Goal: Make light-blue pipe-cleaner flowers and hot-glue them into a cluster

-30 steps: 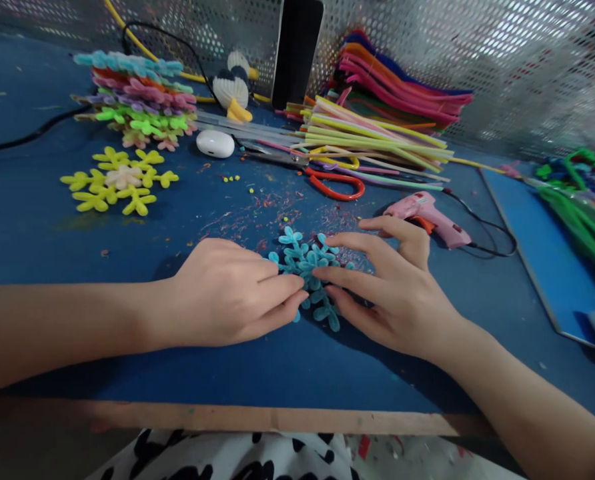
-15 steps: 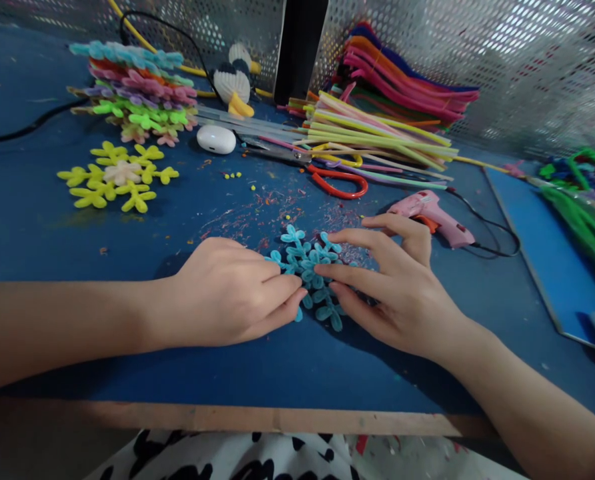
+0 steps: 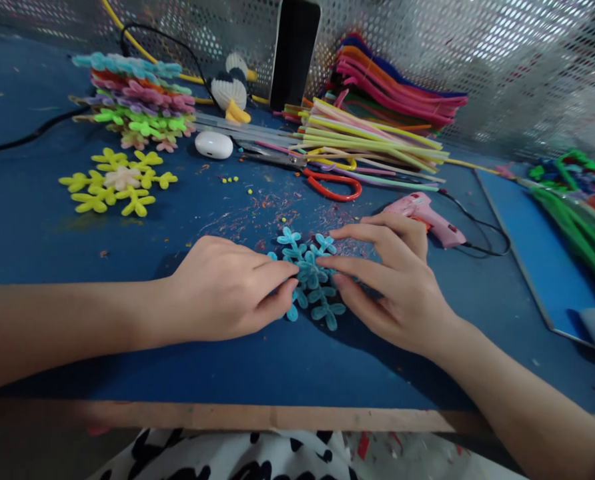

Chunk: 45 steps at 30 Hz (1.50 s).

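A blue table (image 3: 202,370), flecked with scraps, runs back to a perforated metal screen (image 3: 427,40) with a phone (image 3: 295,57) upright before it. A stack of colored snowflakes (image 3: 142,97) and a yellow snowflake (image 3: 96,180) sit at left; pipe cleaners (image 3: 367,133), scissors (image 3: 311,179) and a pink glue gun (image 3: 427,217) lie farther right. Compared with half a second ago, the left thumb and forefinger sit a little farther left, baring more of the blue snowflake (image 3: 310,269), which lies on the table between the hands. The left hand (image 3: 227,287) is curled, its thumb and forefinger nearly together at the snowflake's left side; whether they pinch it, I cannot tell. The right hand (image 3: 400,287) arches with fingers spread, fingertips at the right side.
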Each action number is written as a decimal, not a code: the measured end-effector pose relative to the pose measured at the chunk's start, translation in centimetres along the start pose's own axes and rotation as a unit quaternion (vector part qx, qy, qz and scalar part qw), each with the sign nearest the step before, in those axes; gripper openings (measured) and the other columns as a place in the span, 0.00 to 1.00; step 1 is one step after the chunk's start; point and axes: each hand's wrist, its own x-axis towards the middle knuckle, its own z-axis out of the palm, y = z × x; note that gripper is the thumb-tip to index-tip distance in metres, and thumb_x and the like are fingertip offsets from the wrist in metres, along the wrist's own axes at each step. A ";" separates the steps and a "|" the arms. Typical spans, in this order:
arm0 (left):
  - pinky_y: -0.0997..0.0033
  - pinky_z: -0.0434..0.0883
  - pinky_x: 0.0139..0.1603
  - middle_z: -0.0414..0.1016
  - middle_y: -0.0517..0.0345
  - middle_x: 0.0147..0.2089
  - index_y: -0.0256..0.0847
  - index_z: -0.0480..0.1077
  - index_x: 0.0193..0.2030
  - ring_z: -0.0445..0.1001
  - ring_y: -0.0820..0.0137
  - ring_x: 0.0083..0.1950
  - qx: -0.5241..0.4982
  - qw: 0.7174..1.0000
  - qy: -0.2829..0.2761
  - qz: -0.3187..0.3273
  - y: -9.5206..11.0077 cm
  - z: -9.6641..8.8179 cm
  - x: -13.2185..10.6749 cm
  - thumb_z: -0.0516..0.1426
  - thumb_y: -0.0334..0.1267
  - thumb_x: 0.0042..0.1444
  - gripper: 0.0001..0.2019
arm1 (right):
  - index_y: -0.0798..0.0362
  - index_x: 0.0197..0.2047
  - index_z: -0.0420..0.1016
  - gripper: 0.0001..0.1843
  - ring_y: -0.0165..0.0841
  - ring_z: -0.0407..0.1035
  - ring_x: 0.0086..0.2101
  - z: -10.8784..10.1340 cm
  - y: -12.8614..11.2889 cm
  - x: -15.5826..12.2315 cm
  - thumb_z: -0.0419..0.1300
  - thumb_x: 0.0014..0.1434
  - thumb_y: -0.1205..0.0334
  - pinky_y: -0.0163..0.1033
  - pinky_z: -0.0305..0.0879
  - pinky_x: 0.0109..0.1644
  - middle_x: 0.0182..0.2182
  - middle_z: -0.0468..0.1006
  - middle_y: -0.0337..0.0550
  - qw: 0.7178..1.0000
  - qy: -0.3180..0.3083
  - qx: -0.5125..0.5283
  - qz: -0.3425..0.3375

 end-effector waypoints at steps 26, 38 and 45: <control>0.74 0.63 0.28 0.79 0.60 0.30 0.45 0.78 0.41 0.77 0.70 0.31 -0.017 0.997 -0.059 -0.046 -0.2 0.1 0.2 0.53 0.36 0.64 0.10 | 0.47 0.42 0.83 0.08 0.50 0.61 0.57 0.2 -0.5 0.6 0.64 0.61 0.67 0.61 0.58 0.63 0.53 0.78 0.48 1.000 0.018 0.024 0.006; 0.67 0.68 0.35 0.78 0.54 0.39 0.41 0.75 0.45 0.76 0.65 0.40 -0.037 0.997 -0.017 -0.062 -0.4 -0.1 0.6 0.53 0.33 0.63 0.10 | 0.43 0.43 0.83 0.13 0.51 0.63 0.55 -0.7 -0.2 0.3 0.60 0.60 0.69 0.63 0.62 0.60 0.51 0.78 0.46 0.999 0.039 0.026 -0.006; 0.53 0.71 0.54 0.80 0.54 0.50 0.44 0.80 0.45 0.71 0.58 0.52 -0.062 0.995 0.045 0.056 -1.2 0.1 0.3 0.57 0.28 0.61 0.12 | 0.40 0.45 0.83 0.18 0.53 0.62 0.59 -0.6 0.5 -0.2 0.61 0.57 0.70 0.63 0.62 0.59 0.53 0.78 0.42 0.997 0.002 0.022 -0.069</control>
